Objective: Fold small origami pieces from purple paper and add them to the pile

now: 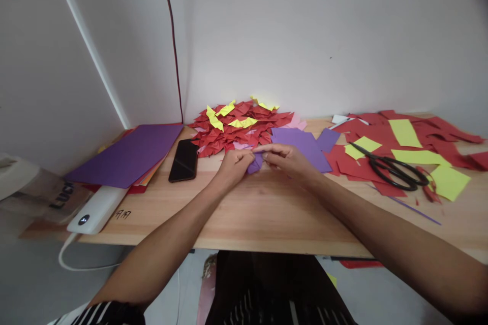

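Note:
Between my two hands, just above the wooden table [244,213], is a small folded piece of purple paper [256,163]. My left hand [235,163] pinches its left side, thumb against curled fingers. From the right, my right hand [284,158] grips the other edge with thumb and fingers, its index finger stretched along the top. Part of the paper is hidden behind the fingers. Right behind my hands lies a heap of folded red paper pieces [244,137] with some yellow ones [243,122] on top. Flat purple sheets [301,144] lie beside my right hand.
Black-handled scissors [394,167] rest on red and yellow paper scraps [450,183] at the right. To the left lie a black phone [183,160], large purple sheets [127,155], and a white power bank [98,210] with a cable. A clear container [41,188] stands far left. A wall rises behind.

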The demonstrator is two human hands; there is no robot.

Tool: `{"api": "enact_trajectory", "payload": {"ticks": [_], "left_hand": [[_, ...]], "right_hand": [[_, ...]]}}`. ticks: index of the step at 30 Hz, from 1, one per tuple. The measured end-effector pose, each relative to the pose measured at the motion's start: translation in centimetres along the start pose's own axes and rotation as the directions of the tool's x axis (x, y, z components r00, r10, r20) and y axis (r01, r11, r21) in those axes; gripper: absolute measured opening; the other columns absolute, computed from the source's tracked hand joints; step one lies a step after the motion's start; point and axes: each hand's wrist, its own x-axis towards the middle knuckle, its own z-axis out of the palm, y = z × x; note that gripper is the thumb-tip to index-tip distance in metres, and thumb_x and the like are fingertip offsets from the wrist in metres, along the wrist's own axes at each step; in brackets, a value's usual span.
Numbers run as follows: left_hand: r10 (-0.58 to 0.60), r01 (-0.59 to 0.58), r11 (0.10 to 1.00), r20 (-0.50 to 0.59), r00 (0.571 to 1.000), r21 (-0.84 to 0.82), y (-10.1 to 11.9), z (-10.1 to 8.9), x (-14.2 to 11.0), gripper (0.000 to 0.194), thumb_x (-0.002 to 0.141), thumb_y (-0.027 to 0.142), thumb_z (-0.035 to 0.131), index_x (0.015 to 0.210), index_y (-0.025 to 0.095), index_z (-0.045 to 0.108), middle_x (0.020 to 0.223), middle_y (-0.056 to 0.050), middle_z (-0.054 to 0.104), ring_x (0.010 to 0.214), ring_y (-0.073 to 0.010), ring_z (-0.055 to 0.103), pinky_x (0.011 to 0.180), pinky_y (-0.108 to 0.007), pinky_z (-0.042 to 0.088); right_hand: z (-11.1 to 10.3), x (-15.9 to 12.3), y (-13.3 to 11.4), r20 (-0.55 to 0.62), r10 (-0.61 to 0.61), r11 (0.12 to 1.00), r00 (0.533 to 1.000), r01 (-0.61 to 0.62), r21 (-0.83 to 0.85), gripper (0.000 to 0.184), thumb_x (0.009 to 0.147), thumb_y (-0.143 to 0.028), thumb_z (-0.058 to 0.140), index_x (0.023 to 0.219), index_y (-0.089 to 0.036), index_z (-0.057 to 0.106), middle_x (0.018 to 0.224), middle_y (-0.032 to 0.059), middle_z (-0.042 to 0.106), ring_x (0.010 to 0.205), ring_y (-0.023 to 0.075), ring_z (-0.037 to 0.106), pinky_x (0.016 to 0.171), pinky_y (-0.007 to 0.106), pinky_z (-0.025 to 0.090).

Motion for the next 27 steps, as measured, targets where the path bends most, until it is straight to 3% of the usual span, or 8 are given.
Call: {"api": "enact_trajectory", "payload": {"ticks": [15, 21, 25, 27], "left_hand": [[0.029, -0.028, 0.999, 0.052, 0.998, -0.017, 0.07, -0.13, -0.09, 0.031, 0.083, 0.036, 0.049, 0.062, 0.014, 0.056, 0.060, 0.000, 0.048, 0.059, -0.0110, 0.039, 0.058, -0.025, 0.031], [0.041, -0.045, 0.997, 0.050, 0.998, 0.070, 0.13, -0.21, -0.12, 0.036, 0.087, 0.038, 0.048, 0.059, 0.015, 0.052, 0.057, 0.001, 0.046, 0.057, -0.0109, 0.039, 0.055, -0.025, 0.029], [0.076, -0.070, 0.981, -0.030, 0.997, 0.180, 0.18, -0.06, -0.26, 0.039, 0.088, 0.038, 0.047, 0.056, 0.016, 0.044, 0.054, 0.003, 0.038, 0.054, -0.0098, 0.034, 0.054, -0.025, 0.024], [0.115, -0.101, 0.961, -0.041, 0.992, 0.257, 0.29, 0.07, -0.43, 0.039, 0.089, 0.037, 0.045, 0.056, 0.016, 0.044, 0.055, 0.003, 0.039, 0.055, -0.0101, 0.035, 0.055, -0.025, 0.024]], "right_hand": [[-0.07, 0.35, 0.71, 0.071, 0.003, 0.977, 0.997, -0.019, 0.212, 0.014, 0.080, -0.032, 0.059, 0.085, -0.019, 0.060, 0.060, -0.0055, 0.050, 0.051, 0.0077, 0.039, 0.051, 0.024, 0.026], [0.02, 0.36, 0.71, 0.121, -0.010, 0.982, 0.993, -0.013, 0.189, 0.012, 0.081, -0.030, 0.059, 0.086, -0.020, 0.058, 0.062, -0.0049, 0.049, 0.054, 0.0089, 0.041, 0.052, 0.024, 0.029], [0.39, 0.53, 0.61, 0.041, 0.022, 0.960, 0.999, -0.032, 0.279, 0.021, 0.084, -0.040, 0.054, 0.093, -0.022, 0.052, 0.067, -0.0041, 0.051, 0.055, 0.0103, 0.046, 0.054, 0.025, 0.035], [0.48, 0.55, 0.59, 0.030, 0.011, 0.974, 0.999, -0.017, 0.228, 0.026, 0.085, -0.046, 0.053, 0.093, -0.021, 0.051, 0.068, -0.0044, 0.050, 0.055, 0.0102, 0.046, 0.054, 0.025, 0.036]]}}
